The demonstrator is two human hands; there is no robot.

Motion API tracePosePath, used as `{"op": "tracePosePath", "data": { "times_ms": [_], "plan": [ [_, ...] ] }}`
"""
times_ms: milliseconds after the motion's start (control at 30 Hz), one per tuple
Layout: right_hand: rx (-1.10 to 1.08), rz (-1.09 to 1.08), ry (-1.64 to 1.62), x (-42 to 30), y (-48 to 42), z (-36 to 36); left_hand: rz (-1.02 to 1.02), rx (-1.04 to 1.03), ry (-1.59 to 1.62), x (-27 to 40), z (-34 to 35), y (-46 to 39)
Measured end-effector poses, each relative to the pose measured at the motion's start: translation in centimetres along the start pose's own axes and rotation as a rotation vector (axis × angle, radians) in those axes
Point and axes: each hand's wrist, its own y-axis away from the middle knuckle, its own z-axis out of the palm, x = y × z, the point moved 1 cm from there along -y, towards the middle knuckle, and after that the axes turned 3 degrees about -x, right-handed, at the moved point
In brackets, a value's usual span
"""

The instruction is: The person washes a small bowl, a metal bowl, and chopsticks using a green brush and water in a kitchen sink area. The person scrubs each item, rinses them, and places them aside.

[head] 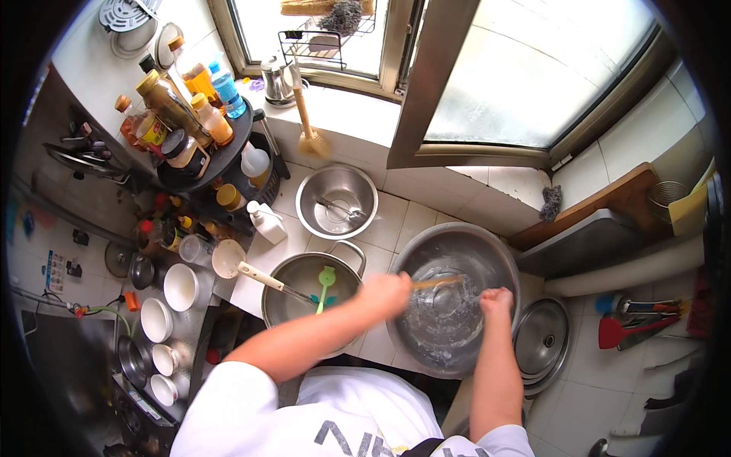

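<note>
My left hand (388, 296) is closed around a wooden stick-like utensil (437, 282), whose far end reaches over a large grey basin (394, 337). Whitish residue or liquid shows on the basin's inside. At the basin's right side is my right hand (495, 300), fingers curled at its inner wall; whether it pinches anything is hidden. A steel pot (267, 297) stands left of the basin, under my left forearm, with a light-green utensil (326, 277) and a cream-handled utensil (260, 274) in it. Behind them sits a steel bowl (337, 233) holding a metal spoon (355, 215).
A dark corner rack (245, 128) carries several bottles. White bowls (155, 320) line the left counter, near a white pump bottle (267, 223). Round metal lids (539, 337) lie right of the basin. A wooden board (605, 197) leans at the right, below the open window (485, 149).
</note>
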Motion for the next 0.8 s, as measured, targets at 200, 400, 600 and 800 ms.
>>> {"op": "tracePosePath", "data": {
  "times_ms": [200,400,600,800],
  "plan": [
    [-0.205,0.012,0.299,2.2,9.4,1.0,-0.059,0.305,-0.111,-20.2,-6.7,-5.2],
    [-0.157,0.160,0.463,8.5,15.9,-2.9,0.050,0.468,-0.299,-24.1,-4.1,-13.2],
    [-0.206,0.168,0.531,9.9,19.8,-4.7,-0.047,0.475,-0.430,-24.6,-4.4,-15.5],
    [-0.170,0.096,0.446,9.3,19.7,-5.7,0.153,0.476,-0.200,-19.6,-7.9,-10.3]
  ]
}}
